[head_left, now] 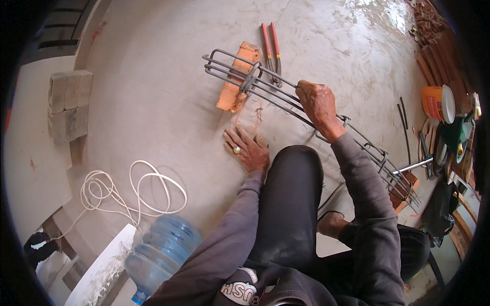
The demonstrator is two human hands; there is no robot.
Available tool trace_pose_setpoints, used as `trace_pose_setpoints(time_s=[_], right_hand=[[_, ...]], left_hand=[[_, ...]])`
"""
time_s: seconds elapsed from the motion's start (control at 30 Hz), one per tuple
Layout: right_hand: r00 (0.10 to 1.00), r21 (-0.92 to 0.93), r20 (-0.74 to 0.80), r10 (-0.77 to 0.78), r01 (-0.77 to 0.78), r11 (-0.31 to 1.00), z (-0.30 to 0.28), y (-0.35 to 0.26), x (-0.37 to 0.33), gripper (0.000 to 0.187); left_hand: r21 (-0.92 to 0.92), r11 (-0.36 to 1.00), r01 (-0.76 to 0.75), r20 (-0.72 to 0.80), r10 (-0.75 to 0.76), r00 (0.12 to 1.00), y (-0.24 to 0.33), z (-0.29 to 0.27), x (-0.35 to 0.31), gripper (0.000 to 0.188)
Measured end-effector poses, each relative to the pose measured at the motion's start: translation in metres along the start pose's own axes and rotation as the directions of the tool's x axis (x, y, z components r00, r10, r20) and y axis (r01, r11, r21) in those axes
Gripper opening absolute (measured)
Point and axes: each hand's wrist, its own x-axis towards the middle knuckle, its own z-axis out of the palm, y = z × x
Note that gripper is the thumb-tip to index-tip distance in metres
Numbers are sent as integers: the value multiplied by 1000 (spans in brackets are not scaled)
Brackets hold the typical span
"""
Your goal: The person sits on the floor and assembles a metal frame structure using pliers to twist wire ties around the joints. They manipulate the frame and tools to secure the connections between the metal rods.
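Nearest me, the dark sleeves and the bent knee (293, 188) are filling the view, and the leg is hiding a patch of floor. To the near left, a blue water jug (163, 242) is lying on its side, partly covered by the left sleeve, while a white cable (140, 161) is looping across the floor just beyond. The left hand (250, 150) is spreading open, palm down over the floor (a ring is showing on one finger), so I am not seeing the palm. Farther right, the right hand (317, 103) is gripping the steel cage (249, 84); its fingertips are curling out of my sight. The cage is slanting from far left to near right, its middle partly disappearing behind the right hand and forearm. Its far left end is passing over an orange brick (229, 98). Beyond the bars, red-handled pliers (275, 41) are lying with their tips close to the cage; I am not making out any contact. Far right, an orange bucket (434, 103) is sitting among crowded clutter.
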Motion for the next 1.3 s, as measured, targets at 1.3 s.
trace_pose_setpoints(time_s=[1.3], right_hand=[[958,334,286,-24,-76,940,-12,24,31,26]], left_hand=[[-464,683,-564,458,730,507,-12,-118,345,8]])
